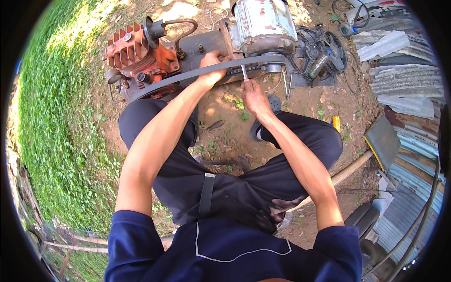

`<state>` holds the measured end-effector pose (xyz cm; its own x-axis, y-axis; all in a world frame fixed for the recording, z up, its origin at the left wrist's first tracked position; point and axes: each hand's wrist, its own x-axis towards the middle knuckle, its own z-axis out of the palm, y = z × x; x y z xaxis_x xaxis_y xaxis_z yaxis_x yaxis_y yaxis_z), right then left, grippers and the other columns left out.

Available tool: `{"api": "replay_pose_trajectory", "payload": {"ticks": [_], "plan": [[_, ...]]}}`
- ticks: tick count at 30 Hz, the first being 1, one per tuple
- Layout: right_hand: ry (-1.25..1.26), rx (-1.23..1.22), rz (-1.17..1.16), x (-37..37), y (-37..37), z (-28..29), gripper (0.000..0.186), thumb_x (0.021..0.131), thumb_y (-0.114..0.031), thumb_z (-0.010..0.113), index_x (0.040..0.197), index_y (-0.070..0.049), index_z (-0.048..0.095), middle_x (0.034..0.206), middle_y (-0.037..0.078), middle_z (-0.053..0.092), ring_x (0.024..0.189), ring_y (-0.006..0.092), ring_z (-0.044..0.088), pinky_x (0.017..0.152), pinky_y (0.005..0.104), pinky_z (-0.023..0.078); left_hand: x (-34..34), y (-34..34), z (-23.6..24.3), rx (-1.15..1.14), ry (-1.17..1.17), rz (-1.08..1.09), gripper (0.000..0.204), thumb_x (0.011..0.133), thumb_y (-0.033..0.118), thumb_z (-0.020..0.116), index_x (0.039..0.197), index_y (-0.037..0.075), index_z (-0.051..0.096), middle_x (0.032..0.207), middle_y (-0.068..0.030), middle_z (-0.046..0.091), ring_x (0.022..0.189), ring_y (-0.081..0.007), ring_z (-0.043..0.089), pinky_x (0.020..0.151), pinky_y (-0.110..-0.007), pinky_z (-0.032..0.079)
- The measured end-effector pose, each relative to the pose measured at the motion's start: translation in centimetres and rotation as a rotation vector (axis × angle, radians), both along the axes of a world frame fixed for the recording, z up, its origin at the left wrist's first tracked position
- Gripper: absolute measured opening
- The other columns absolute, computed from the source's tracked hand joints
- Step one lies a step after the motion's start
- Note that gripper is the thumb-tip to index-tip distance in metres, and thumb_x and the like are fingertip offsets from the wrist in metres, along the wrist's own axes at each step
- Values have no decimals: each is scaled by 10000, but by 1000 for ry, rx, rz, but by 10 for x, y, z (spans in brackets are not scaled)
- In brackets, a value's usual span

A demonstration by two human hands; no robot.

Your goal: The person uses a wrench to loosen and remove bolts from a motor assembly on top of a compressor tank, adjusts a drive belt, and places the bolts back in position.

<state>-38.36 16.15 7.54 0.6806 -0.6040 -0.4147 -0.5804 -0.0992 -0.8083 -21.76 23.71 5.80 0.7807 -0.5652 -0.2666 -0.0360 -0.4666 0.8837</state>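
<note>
An orange-red finned compressor [136, 56] sits at the far left, joined by a long black drive belt [188, 74] to the pulley of a worn pale grey electric motor [265, 23]. My left hand [213, 68] reaches past the belt to the motor's rusty mounting bracket. Its fingers are curled there, and their tips are partly hidden. In my right hand [256, 97], closed just below the belt, is a slim silver wrench [244, 72]. Its upper end lies against the belt area near the bracket, and its working end cannot be made out.
A screwdriver [215, 125] lies on the dirt between my legs, near a metal bar [225, 162]. Right of the motor are tangled black cables [310, 51] and a plastic bottle [319, 65]. Corrugated sheets [404, 80] line the right side; grass [51, 117] covers the left.
</note>
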Motion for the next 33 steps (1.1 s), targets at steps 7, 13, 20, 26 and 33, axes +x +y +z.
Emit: {"api": "replay_pose_trajectory", "payload": {"ticks": [7, 13, 20, 26, 33], "plan": [[-86, 108, -200, 12, 40, 21, 325, 1003, -282, 382, 1115, -18, 532, 778, 118, 620, 683, 205, 637, 585, 364, 485, -15, -8, 34, 9, 89, -52, 376, 833, 323, 608, 1018, 5, 685, 874, -220, 684, 890, -315, 675, 799, -383, 494], [-68, -149, -278, 18, 50, 18, 338, 981, -219, 409, 1237, -25, 513, 1080, 183, 622, 996, 306, 602, 847, 407, 444, -9, -5, 24, -118, 155, -149, 372, 898, 279, 578, 1043, -54, 658, 852, -163, 678, 791, -193, 600, 744, -331, 466], [-288, 375, -529, 47, 68, 6, 236, 912, -101, 546, 1119, 12, 544, 815, 57, 619, 668, 125, 595, 516, 289, 476, -6, -9, 34, -99, 311, -91, 351, 925, 272, 561, 992, -56, 666, 779, -91, 650, 689, -131, 539, 648, -311, 448], [-368, 557, -462, 77, 70, 8, 254, 878, -49, 512, 1112, 50, 517, 818, 89, 644, 703, 167, 665, 544, 279, 563, 15, -12, 24, -32, 215, -7, 307, 900, 246, 572, 986, -33, 668, 787, -105, 707, 725, -186, 670, 666, -316, 501], [-400, 532, -536, 94, 73, -16, 277, 864, -91, 592, 1100, 42, 534, 853, 77, 647, 748, 146, 636, 593, 266, 527, 19, -6, 33, 154, -137, -130, 297, 870, 328, 564, 1060, 136, 688, 869, -138, 703, 888, -327, 664, 800, -412, 493]]}}
